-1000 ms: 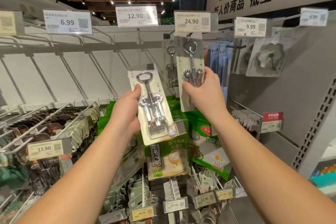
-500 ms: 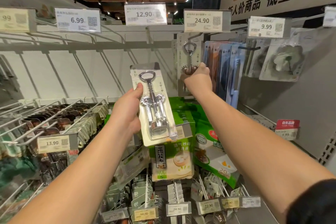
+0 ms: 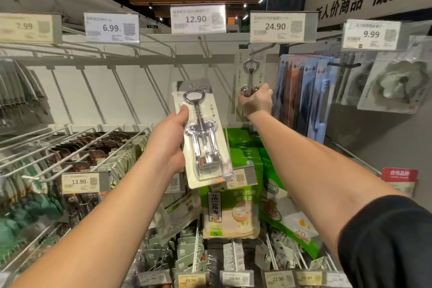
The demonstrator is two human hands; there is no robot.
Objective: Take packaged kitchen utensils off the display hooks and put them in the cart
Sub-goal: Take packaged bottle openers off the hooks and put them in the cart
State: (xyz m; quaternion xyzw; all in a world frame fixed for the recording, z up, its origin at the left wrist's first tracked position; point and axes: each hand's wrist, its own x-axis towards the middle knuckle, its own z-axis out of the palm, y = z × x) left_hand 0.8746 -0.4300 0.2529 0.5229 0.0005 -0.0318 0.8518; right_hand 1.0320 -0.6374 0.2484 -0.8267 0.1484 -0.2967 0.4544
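Observation:
My left hand (image 3: 167,145) grips a packaged winged corkscrew (image 3: 203,138) by its left edge and holds it upright in front of the shelf. Farther back, my right hand (image 3: 256,101) grips the lower part of a second packaged corkscrew (image 3: 250,70). That pack hangs on the display hook (image 3: 264,48) under the 24.90 price tag (image 3: 282,27). The hand hides the lower half of the hanging pack. No cart is in view.
Bare hooks jut out under the 6.99 tag (image 3: 111,27) and the 12.90 tag (image 3: 198,18). Blue and grey packs (image 3: 304,93) hang right of my right hand. Green bags (image 3: 236,208) hang below. Full hooks with a 13.90 tag (image 3: 79,182) stick out at the left.
My right hand has reached farther back and up along the hook with the hanging corkscrew pack. My left hand has kept its pack in about the same place.

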